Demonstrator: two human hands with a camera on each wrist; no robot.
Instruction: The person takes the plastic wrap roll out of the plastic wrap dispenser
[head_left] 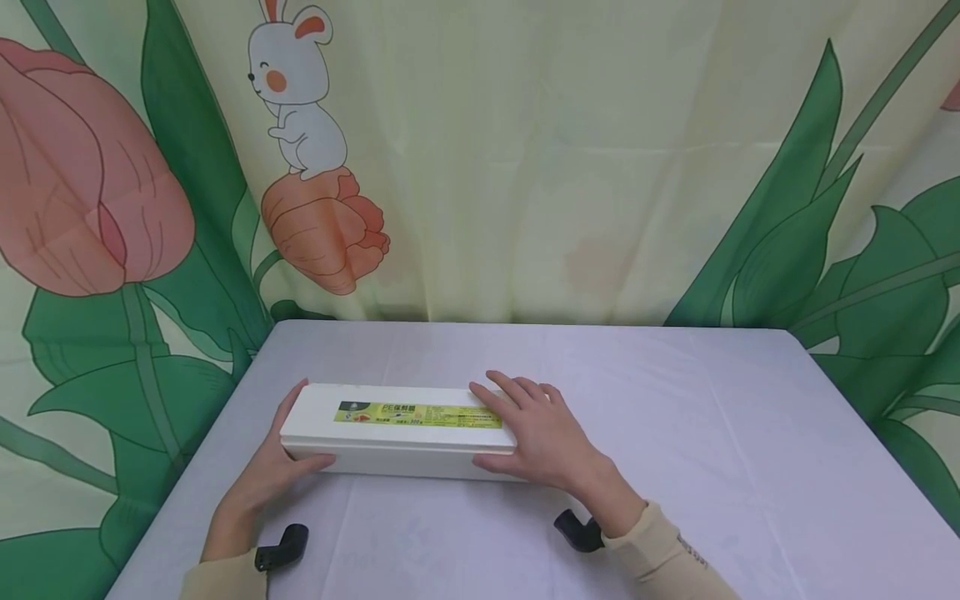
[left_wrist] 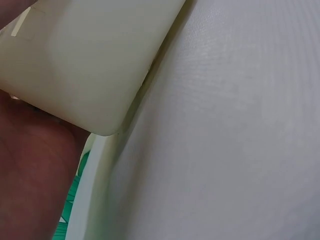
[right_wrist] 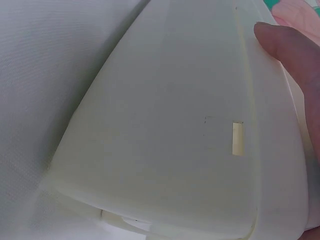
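From here I see a long white box (head_left: 405, 437) with a yellow-green label (head_left: 418, 416) along its top, lying on the white-clothed bench (head_left: 697, 433). Its left end sits within the clamped fingers of the left hand (head_left: 272, 460); the right hand (head_left: 542, 435) grips its right end, fingers spread over the top, thumb against the front.

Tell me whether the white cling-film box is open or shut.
The box is shut: in the head view, its lid lies flat, with no visible gap along the front.
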